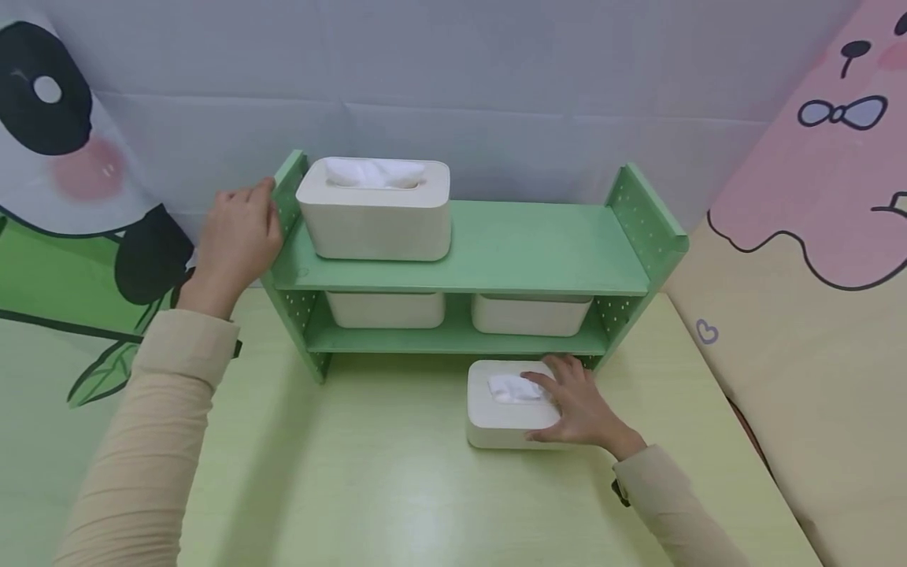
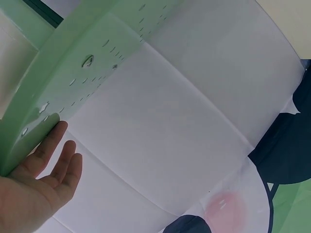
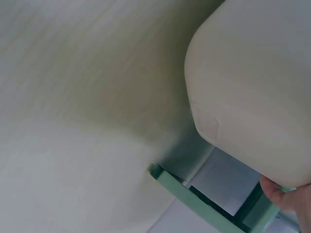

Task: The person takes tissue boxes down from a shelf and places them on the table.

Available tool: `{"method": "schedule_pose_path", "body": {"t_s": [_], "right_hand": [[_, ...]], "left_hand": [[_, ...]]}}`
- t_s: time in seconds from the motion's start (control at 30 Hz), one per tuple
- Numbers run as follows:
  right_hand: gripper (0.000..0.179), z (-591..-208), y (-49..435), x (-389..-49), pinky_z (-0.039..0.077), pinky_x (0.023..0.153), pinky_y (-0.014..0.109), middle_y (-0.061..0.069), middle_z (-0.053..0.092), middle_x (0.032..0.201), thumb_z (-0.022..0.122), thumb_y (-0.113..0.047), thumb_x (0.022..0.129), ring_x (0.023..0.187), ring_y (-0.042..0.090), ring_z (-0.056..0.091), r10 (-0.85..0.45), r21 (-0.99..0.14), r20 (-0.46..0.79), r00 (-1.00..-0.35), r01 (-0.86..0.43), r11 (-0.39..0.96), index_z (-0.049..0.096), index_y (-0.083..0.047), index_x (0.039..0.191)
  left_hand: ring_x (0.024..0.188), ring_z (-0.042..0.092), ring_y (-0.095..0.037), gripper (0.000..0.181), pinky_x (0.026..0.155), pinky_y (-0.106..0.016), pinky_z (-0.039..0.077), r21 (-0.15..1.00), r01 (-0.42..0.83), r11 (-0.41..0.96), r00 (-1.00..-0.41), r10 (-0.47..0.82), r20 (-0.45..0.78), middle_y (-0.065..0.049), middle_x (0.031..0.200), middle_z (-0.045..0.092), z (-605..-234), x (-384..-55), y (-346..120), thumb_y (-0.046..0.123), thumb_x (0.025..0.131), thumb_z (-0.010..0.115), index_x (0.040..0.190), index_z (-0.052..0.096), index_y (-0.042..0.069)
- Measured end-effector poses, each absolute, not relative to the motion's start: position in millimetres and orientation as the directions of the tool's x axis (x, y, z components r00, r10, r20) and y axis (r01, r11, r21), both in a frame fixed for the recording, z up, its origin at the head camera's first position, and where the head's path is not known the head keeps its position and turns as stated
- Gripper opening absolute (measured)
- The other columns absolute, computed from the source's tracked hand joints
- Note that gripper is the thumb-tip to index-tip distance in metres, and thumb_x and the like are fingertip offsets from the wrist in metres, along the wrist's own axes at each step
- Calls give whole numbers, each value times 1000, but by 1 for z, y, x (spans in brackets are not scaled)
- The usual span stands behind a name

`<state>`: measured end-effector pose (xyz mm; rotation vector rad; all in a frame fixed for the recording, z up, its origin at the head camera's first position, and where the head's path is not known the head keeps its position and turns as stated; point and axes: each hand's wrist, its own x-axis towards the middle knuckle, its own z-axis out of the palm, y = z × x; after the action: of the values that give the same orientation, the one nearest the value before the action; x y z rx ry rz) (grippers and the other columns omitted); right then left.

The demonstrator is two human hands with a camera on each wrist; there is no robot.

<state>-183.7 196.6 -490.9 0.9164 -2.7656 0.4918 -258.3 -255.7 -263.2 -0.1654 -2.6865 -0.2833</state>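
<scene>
My left hand (image 1: 237,240) holds the front edge of the left side panel (image 2: 73,63) of a green two-tier shelf (image 1: 538,244); its fingers (image 2: 51,145) lie along the panel's outer face, and the thumb is hidden in the left wrist view. My right hand (image 1: 577,402) grips a white tissue box (image 1: 489,417) at its right end, thumb at the front and fingers over the back. This box is in front of the shelf, low over the table, a white tissue showing in its slot. In the right wrist view the box (image 3: 252,92) fills the upper right.
A larger white tissue box (image 1: 383,224) stands on the left of the top tier. Two white boxes sit below, one on the left (image 1: 386,311) and one on the right (image 1: 531,315). Behind the pale wooden table (image 1: 368,488) hangs a cartoon-printed cloth (image 1: 496,63).
</scene>
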Motion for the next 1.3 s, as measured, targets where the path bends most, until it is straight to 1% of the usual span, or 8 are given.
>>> {"method": "schedule_pose_path", "body": {"t_s": [0.2,0.4,0.53,0.67,0.83,1.0,1.17,1.3], "right_hand": [[87,-502,192,-185,33,88,59,14,37,136,66,-72,58,124,38,27,-541,-256,280,-793,-605,754,46,-30,131],[87,-507,190,-185,34,86,57,16,38,134,69,-70,57,123,38,28,-543,-250,304,-782,-616,747,46,-29,131],[87,-507,189,-186,34,87,57,18,39,134,71,-68,57,123,39,28,-539,-264,309,-784,-615,743,46,-28,131],[89,-507,190,-187,34,88,61,18,38,135,71,-68,57,123,40,28,-544,-269,301,-783,-617,740,45,-27,132],[94,-505,191,-187,34,88,66,17,35,138,67,-71,59,124,42,27,-556,-269,251,-792,-609,746,39,-27,137],[100,-499,190,-187,31,92,67,18,32,141,64,-73,60,126,44,26,-559,-267,170,-811,-584,766,33,-24,141],[101,-486,191,-184,30,95,66,15,33,141,66,-71,60,128,44,26,-558,-275,126,-820,-569,775,33,-18,141],[94,-472,191,-182,31,96,62,12,38,140,65,-67,65,127,40,31,-572,-262,133,-809,-586,767,37,-15,139]], "left_hand": [[113,42,-50,46,99,-57,31,170,167,971,-893,76,443,-33,128,46,-264,-258,-256,15,97,28,138,33,-7],[112,42,-50,46,99,-57,31,168,170,971,-893,79,443,-33,127,46,-263,-257,-254,15,97,28,138,33,-6],[112,42,-50,47,99,-57,31,173,172,970,-894,79,441,-33,127,46,-262,-256,-255,15,97,27,138,32,-7],[111,43,-50,46,98,-57,31,173,179,969,-890,84,447,-34,126,47,-262,-256,-255,15,97,28,137,33,-8],[111,43,-50,46,98,-57,30,178,181,967,-891,84,447,-34,126,47,-262,-255,-256,14,97,29,137,34,-8],[111,43,-49,45,98,-56,30,186,182,965,-890,81,449,-34,126,47,-262,-255,-257,14,96,30,136,34,-8],[110,44,-49,46,97,-56,31,176,180,968,-889,83,451,-33,126,48,-262,-254,-256,14,96,30,136,34,-8],[110,44,-49,45,97,-57,32,176,179,968,-889,83,450,-33,126,48,-261,-253,-256,14,96,30,136,35,-7]]}}
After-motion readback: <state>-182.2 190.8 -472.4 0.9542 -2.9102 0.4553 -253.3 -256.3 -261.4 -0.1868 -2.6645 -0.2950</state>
